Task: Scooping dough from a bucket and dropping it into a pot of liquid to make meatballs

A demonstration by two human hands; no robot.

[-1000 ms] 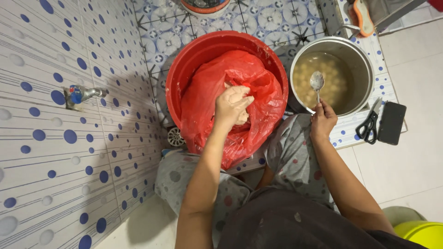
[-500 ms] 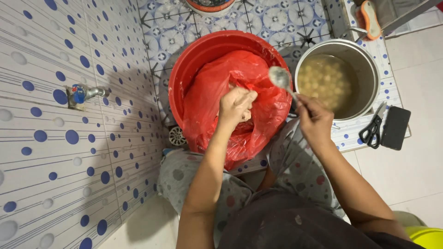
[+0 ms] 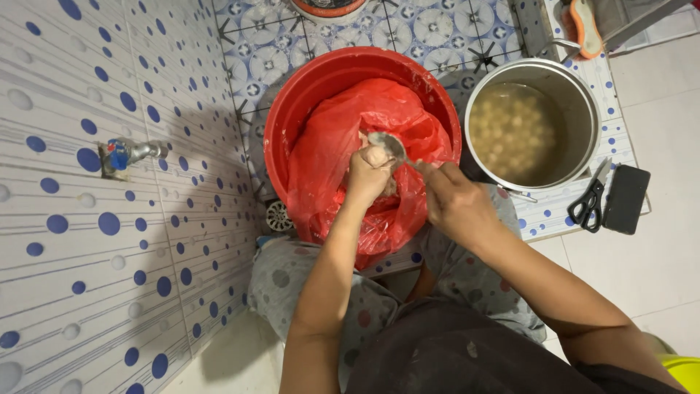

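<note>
A red basin [image 3: 292, 109] lined with a red plastic bag [image 3: 328, 160] sits on the tiled floor in front of me. My left hand [image 3: 368, 179] is closed in a fist over the bag, squeezing a lump of pale paste [image 3: 377, 155] out of its top. My right hand [image 3: 456, 204] grips a metal spoon [image 3: 390, 146] whose bowl touches that lump. To the right stands a steel pot [image 3: 583, 95] of cloudy broth with several pale balls floating in it.
Black-handled scissors [image 3: 589, 204] and a black phone [image 3: 625, 198] lie right of the pot. A tap [image 3: 131, 153] sticks out of the dotted wall at left. A floor drain [image 3: 278, 216] sits beside the basin. A yellow container [image 3: 682, 372] shows at bottom right.
My right hand lifted the spoon out of the pot and carried it left over the basin to my left fist. My left hand stayed clenched over the bag.
</note>
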